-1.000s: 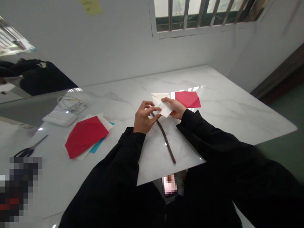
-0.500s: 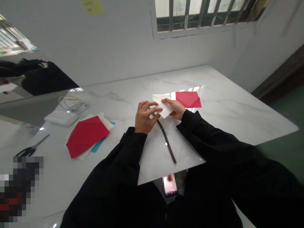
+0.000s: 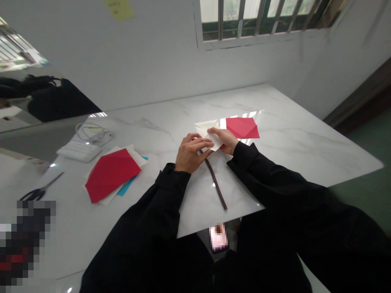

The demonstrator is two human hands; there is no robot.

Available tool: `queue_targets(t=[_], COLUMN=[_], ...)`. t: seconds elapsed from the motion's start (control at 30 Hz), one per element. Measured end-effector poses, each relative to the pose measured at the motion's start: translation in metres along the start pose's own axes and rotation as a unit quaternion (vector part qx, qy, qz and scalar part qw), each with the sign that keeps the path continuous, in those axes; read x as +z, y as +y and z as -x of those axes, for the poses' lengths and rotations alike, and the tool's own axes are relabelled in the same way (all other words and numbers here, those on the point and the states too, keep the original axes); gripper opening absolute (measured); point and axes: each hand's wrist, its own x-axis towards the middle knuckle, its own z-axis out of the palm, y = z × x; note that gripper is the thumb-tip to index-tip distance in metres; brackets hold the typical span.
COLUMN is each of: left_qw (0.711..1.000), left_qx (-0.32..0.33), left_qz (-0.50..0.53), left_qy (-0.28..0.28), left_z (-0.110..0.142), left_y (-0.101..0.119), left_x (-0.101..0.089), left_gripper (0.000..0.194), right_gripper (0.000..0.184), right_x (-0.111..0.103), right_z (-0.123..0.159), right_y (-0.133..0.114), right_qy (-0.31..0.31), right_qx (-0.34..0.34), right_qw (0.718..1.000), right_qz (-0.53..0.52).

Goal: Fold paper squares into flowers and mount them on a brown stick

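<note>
A folded white paper (image 3: pixel 208 129) lies on the white marble table (image 3: pixel 293 142) in front of me. My left hand (image 3: pixel 192 154) rests on its near left part with the fingers pressed together and stretched over the sheet. My right hand (image 3: pixel 224 139) pinches the paper's right edge between thumb and fingers. A thin dark brown stick (image 3: pixel 216 181) runs from under my left hand toward the table's near edge. A folded red paper (image 3: pixel 242 127) lies just right of the white one.
To the left lie a red folded sheet (image 3: pixel 111 173) on white and blue papers, a white charger block with a cable (image 3: pixel 80 149), and scissors (image 3: pixel 39 190). A wall with a barred window (image 3: pixel 259 16) stands behind the table.
My left hand has slid right and flattened onto the white paper, its fingers going from curled to pressed down. My right hand kept its hold on the paper's edge.
</note>
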Motion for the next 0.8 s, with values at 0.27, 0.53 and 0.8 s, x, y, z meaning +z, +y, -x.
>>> queue_targets(t=[0.27,0.53,0.8], left_qw=[0.999,0.993,0.988], left_qx=[-0.014,-0.061,-0.074], left_qz=[-0.002,-0.014,0.082], left_qy=[0.041,0.098,0.106], left_z=[-0.002,-0.001,-0.002], left_y=[0.003,-0.004,-0.006], left_x=[-0.003,-0.011,-0.010], left_gripper=[0.013,0.011,0.018], right_gripper=[0.009,0.008,0.007], right_x=[0.001,-0.001,-0.001], right_z=[-0.002,-0.002,0.000], right_y=[0.001,-0.003,-0.008], right_qy=[0.001,-0.010,-0.056], right_qx=[0.037,0.039,0.070], right_qw=[0.999,0.999,0.993], right_qz=[-0.018,-0.031,-0.081])
